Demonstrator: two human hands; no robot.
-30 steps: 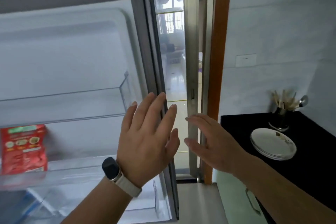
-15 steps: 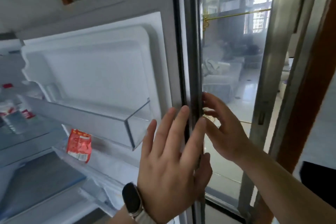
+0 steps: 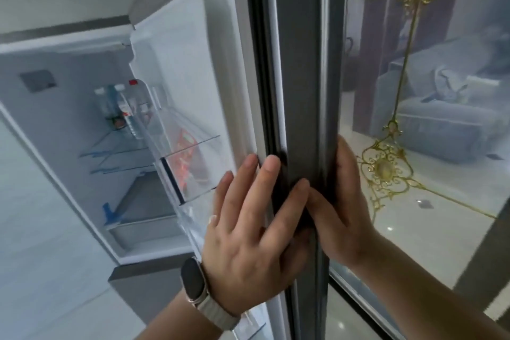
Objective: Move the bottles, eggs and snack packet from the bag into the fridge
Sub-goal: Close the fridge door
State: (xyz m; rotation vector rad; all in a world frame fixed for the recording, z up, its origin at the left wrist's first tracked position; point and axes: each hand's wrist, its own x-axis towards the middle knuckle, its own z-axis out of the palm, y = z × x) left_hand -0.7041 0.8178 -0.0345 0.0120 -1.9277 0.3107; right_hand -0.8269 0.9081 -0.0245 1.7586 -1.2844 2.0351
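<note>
The fridge door stands partly open, its dark grey edge facing me. My left hand lies on the door's inner side with the thumb wrapped round the edge. My right hand grips the same edge from the outer side. A red snack packet stands in the clear door shelf. Several bottles stand on a glass shelf deep inside the fridge. No eggs or bag are in view.
A glass partition with gold ornament stands right behind the door, with a sofa seen through it. Inside the fridge are glass shelves and a lower drawer. A pale wall runs along the left.
The door has swung inward toward the fridge body. Both hands went from hovering open near the edge to holding it. My view turned left, and the counter with plates is out of sight.
</note>
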